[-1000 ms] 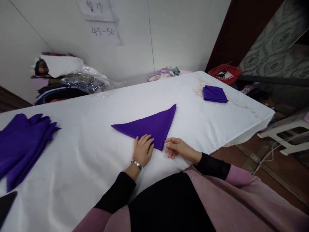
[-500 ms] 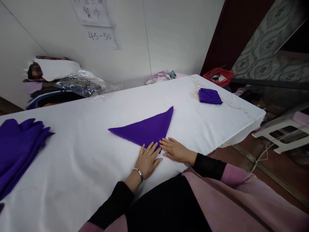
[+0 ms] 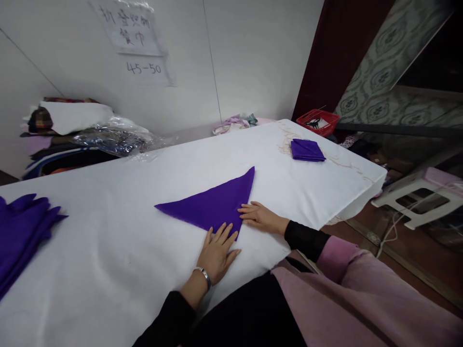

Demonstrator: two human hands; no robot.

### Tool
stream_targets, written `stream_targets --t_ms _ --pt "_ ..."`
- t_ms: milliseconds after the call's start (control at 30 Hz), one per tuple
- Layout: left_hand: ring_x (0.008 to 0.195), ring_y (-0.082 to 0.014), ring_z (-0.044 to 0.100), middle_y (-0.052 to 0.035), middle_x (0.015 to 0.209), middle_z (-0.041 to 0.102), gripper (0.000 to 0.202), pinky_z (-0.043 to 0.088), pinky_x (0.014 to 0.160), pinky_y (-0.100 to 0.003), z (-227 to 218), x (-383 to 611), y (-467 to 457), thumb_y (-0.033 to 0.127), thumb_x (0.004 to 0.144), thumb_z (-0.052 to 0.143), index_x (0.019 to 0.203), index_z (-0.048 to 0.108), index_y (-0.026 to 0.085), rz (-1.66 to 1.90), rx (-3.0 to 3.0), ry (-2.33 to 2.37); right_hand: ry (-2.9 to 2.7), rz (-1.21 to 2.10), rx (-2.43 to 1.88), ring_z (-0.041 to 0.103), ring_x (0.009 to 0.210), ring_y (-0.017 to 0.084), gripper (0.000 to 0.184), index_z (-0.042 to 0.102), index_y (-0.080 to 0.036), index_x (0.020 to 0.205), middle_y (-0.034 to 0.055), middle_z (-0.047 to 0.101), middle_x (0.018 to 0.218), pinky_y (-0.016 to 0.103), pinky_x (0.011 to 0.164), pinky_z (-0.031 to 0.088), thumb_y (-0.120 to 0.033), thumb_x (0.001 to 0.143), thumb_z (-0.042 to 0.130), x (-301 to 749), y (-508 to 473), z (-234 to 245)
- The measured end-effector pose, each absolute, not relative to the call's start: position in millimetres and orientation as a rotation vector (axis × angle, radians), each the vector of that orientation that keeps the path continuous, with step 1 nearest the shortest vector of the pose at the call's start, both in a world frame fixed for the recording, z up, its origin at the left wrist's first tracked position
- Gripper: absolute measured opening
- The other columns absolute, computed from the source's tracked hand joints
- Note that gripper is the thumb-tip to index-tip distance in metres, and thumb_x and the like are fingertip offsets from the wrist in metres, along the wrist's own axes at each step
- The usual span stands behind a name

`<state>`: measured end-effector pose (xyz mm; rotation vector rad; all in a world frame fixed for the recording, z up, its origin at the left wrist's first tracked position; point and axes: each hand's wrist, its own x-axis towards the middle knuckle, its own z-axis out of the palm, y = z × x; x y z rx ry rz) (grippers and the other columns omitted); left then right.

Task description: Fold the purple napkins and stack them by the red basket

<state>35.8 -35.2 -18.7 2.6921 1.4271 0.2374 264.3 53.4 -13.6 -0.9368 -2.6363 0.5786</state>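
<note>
1. Currently, left hand (image 3: pixel 217 255): open, palm down, fingers spread, fingertips on the purple cloth's near part; nothing gripped. Silver bracelet (image 3: pixel 205 277) on that wrist.
2. Right hand (image 3: pixel 261 217): open too, fingers extended, fingertips on the cloth's right edge; nothing gripped.
3. Purple cloth (image 3: pixel 210 202): flat triangle on the desk (image 3: pixel 119 250), near the middle of its near edge. One tip points left, one toward the far edge, one at the near edge between the hands.
4. Desk has a white cover, tan pattern by the right edge.
5. Folded purple bundle (image 3: pixel 307 151): near the right edge, well apart from the hands.
6. Purple cloth pile (image 3: pixel 21 241): left part of desk, cut off by frame.
7. Beyond far edge: clothes heap (image 3: pixel 72 120) with clear plastic at left, pinkish fabric (image 3: pixel 233 125) by the far right corner.
8. Red basket (image 3: pixel 321 126): just past the right edge.
</note>
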Motion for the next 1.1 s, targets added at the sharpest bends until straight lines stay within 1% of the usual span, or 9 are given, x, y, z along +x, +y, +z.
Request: stream_targets --t_ms 267,400,467,500,600,667,733,867,1100 --pt "0.13 -0.0275 0.038 -0.0064 0.141 0.045 0.046 0.028 0.103 -0.056 -21.4 33.0 -35.3 0.048 0.089 0.04 0.129 0.048 0.026 0.284 2.703 1.405 -2.659 0.518 -1.038 0.026 0.137 0.021 0.045 0.046 -0.024 0.134 0.0078 0.037 0.145 0.047 0.11 0.015 -0.043 0.095 0.036 284.7 85.5 -14.8" --pt "0.114 -0.0238 0.052 -0.0061 0.123 0.061 0.034 0.032 0.102 -0.051 -2.6 42.4 -21.3 0.043 0.09 0.042 0.108 0.063 0.024 0.328 2.621 1.451 -2.683 0.476 -1.045 0.025 0.137 0.022 0.047 0.044 -0.023 0.136 0.0088 0.036 0.145 0.047 0.11 0.015 -0.045 0.095 0.036 286.4 90.7 -13.1" --pt "0.105 -0.0207 0.057 -0.0052 0.112 0.066 0.032 0.035 0.101 -0.047 6.0 52.9 -7.9 0.039 0.092 0.038 0.099 0.066 0.023 0.361 2.571 1.476 -2.686 0.466 -1.044 0.026 0.137 0.022 0.047 0.044 -0.022 0.136 0.0094 0.036 0.145 0.048 0.11 0.015 -0.044 0.095 0.037 285.3 90.5 -12.5" --pt "0.104 -0.0202 0.057 -0.0054 0.112 0.066 0.032 0.037 0.099 -0.045 8.2 59.3 -0.5 0.036 0.092 0.037 0.099 0.065 0.022 0.379 2.555 1.487 -2.685 0.463 -1.047 0.026 0.137 0.023 0.047 0.044 -0.021 0.136 0.0097 0.037 0.145 0.048 0.11 0.016 -0.043 0.095 0.037 284.7 90.1 -12.1" --pt "0.12 -0.0232 0.048 -0.0081 0.13 0.055 0.035 0.038 0.1 -0.043 3.4 78.3 18.6 0.034 0.091 0.039 0.118 0.057 0.02 0.392 2.56 1.525 -2.672 0.466 -1.052 0.028 0.136 0.023 0.047 0.045 -0.019 0.135 0.0103 0.038 0.144 0.048 0.11 0.016 -0.042 0.095 0.038 283.4 90.1 -11.1" --pt "0.132 -0.026 0.035 -0.0099 0.143 0.042 0.045 0.031 0.106 -0.048 -7.2 87.1 25.5 0.037 0.089 0.041 0.13 0.047 0.018 0.338 2.576 1.559 -2.664 0.481 -1.041 0.029 0.136 0.022 0.046 0.046 -0.019 0.134 0.0101 0.04 0.143 0.047 0.11 0.017 -0.041 0.095 0.037 283.8 92.2 -10.5" --pt "0.137 -0.0277 0.026 -0.0112 0.147 0.034 0.056 0.024 0.109 -0.052 -19.3 90.7 27.4 0.045 0.088 0.041 0.137 0.038 0.017 0.255 2.592 1.568 -2.663 0.497 -1.02 0.03 0.135 0.021 0.044 0.046 -0.02 0.134 0.0094 0.041 0.142 0.047 0.11 0.017 -0.04 0.095 0.036 285.2 96.7 -10.3" --pt "0.138 -0.0276 0.022 -0.0113 0.149 0.031 0.066 0.019 0.11 -0.054 -33.8 87.5 24.4 0.057 0.088 0.03 0.14 0.033 0.018 0.184 2.622 1.557 -2.647 0.511 -1.035 0.03 0.135 0.022 0.043 0.047 -0.021 0.133 0.0089 0.041 0.142 0.048 0.109 0.018 -0.039 0.095 0.037 288.9 112.6 -10.9" --pt "0.139 -0.0281 0.021 -0.0117 0.15 0.028 0.07 0.019 0.11 -0.055 -32.7 83.9 20.1 0.06 0.088 0.025 0.141 0.03 0.016 0.16 2.636 1.557 -2.607 0.476 -1.147 0.025 0.137 0.024 0.047 0.047 -0.022 0.134 0.0097 0.036 0.145 0.048 0.11 0.017 -0.045 0.094 0.037 290.6 144.3 -17.7"
